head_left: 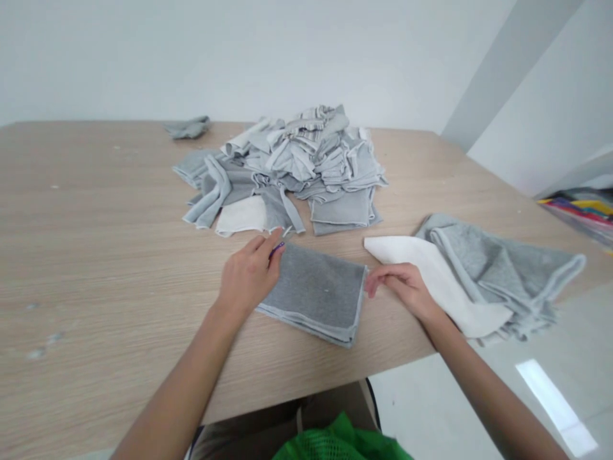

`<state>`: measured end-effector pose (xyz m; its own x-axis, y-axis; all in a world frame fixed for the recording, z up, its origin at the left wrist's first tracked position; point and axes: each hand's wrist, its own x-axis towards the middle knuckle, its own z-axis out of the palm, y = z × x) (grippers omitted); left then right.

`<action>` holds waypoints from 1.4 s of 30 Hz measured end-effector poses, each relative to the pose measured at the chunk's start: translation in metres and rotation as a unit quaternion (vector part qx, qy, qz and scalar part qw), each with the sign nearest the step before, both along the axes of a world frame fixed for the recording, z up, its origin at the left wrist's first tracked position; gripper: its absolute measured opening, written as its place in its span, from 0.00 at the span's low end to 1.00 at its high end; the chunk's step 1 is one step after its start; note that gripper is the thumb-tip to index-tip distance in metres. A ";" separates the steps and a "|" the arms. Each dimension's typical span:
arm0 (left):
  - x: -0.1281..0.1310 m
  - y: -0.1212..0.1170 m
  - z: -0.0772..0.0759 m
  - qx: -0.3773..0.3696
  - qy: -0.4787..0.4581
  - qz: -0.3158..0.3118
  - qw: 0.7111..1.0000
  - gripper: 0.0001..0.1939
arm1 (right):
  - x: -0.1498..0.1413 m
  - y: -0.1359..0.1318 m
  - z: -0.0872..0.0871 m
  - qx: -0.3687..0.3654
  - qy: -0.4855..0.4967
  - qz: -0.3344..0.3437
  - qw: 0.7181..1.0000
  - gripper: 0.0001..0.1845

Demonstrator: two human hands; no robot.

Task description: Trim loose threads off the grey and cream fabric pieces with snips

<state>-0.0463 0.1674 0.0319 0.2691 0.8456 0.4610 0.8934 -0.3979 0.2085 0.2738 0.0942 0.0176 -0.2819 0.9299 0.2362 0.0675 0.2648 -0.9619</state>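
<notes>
A flat stack of dark grey cloth pieces (318,291) with pale stitched edges lies on the table in front of me. My left hand (251,268) rests at its upper left corner, closed around small thread snips (278,248) with a purple part and a pale metal tip pointing away from me. Most of the snips is hidden by my fingers. At the stack's right edge is my right hand (395,284), its fingers bent and pinched at the cloth's upper right corner.
A big heap of grey and white cloth pieces (306,160) lies behind the stack. One grey scrap (188,128) sits far back left. To the right, larger grey cloth (507,268) and white cloth (421,262) reach the edge of the wooden table (119,255). Lint dots the left side.
</notes>
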 end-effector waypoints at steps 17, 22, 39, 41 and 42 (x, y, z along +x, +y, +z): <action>-0.015 0.010 -0.008 -0.029 -0.039 0.007 0.999 0.22 | -0.066 0.018 -0.009 0.122 -0.354 -0.020 0.927 0.08; -0.016 0.009 -0.006 -0.030 -0.048 0.007 0.998 0.22 | -0.072 0.013 -0.013 0.142 -0.338 -0.018 0.930 0.09; -0.104 -0.047 0.025 0.018 -0.073 0.028 0.997 0.21 | -0.160 0.044 0.046 0.208 -0.250 -0.136 0.936 0.11; -0.132 -0.070 0.034 0.040 -0.064 0.042 0.996 0.21 | -0.187 0.050 0.049 0.214 -0.238 -0.119 0.940 0.11; -0.147 -0.081 0.038 0.058 -0.053 0.048 0.996 0.21 | -0.201 0.053 0.050 0.217 -0.231 -0.109 0.942 0.10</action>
